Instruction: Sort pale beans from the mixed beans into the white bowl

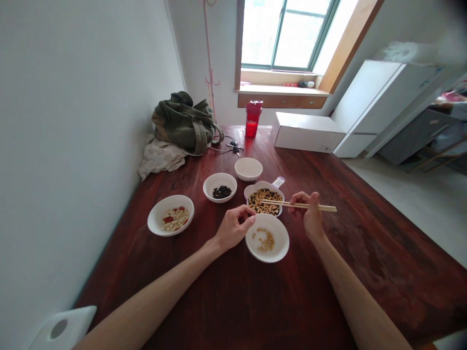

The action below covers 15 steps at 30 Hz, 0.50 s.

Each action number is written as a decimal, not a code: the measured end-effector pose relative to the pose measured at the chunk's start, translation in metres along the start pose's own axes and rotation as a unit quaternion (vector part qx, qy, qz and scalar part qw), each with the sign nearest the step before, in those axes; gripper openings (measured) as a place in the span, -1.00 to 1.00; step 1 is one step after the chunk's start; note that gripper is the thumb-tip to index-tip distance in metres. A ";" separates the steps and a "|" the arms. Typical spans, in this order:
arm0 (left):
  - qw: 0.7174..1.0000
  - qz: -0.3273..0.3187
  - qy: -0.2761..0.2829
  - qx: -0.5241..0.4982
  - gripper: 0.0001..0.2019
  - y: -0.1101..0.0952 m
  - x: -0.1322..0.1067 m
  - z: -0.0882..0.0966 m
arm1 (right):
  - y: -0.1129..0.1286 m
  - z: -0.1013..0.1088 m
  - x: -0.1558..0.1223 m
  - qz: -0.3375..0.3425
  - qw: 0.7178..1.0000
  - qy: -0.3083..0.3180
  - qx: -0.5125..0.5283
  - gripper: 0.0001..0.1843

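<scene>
Chopsticks: the pair [284,203] lies approx. horizontal, long axis L–R across the dish; tips at the mixed beans [260,195], back ends past the R hand.
R hand: this hand [311,216] grasps the chopsticks, just beside the dish's right edge; so beans lie to its L.
Handled dish: the scalloped dish [260,184] w/ mixed beans is betw. the two hands, a bit farther from the person; its handle points away, to the right.
Front bowl: white bowl [280,236] w/ yellow beans [268,242], directly on the near side of the dish; touching or apart, I can't tell.
L hand: this one [233,227] has bent fingers at front bowl's left rim; pinching or only resting, can't tell.
In the way: L fingertips sit close to where dish & bowl meet; betw. tips and beans I see no obstacle.
Around: black-bean bowl [209,183] behind L hand; peanut-like bowl [155,219] farther left.
</scene>
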<state>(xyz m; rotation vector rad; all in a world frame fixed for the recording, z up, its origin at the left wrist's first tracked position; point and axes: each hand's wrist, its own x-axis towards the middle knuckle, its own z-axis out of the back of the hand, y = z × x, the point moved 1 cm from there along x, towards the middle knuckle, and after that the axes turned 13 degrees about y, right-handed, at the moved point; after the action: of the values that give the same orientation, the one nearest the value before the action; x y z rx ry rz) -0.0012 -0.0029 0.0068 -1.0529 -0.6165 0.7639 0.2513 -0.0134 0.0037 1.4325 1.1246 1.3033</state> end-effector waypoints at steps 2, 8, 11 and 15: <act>1.000 0.001 0.002 0.000 -0.78 0.000 0.000 0.000 | 0.001 0.000 0.000 0.003 1.000 0.003 0.012 -0.23; 1.000 -0.002 0.002 -0.008 -0.78 -0.001 0.000 0.000 | 0.001 -0.002 -0.001 -0.005 0.999 0.028 0.019 -0.22; 1.000 0.000 0.000 -0.004 -0.78 -0.002 0.000 0.000 | 0.000 -0.002 -0.001 -0.014 0.999 0.032 0.012 -0.22; 1.000 0.000 0.000 -0.002 -0.78 -0.002 0.000 0.000 | -0.001 -0.002 -0.001 -0.014 0.999 0.034 0.009 -0.23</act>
<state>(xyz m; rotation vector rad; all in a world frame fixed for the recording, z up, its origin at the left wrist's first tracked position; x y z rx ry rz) -0.0012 -0.0036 0.0087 -1.0571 -0.6183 0.7628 0.2494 -0.0144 0.0026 1.3898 1.2001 1.3333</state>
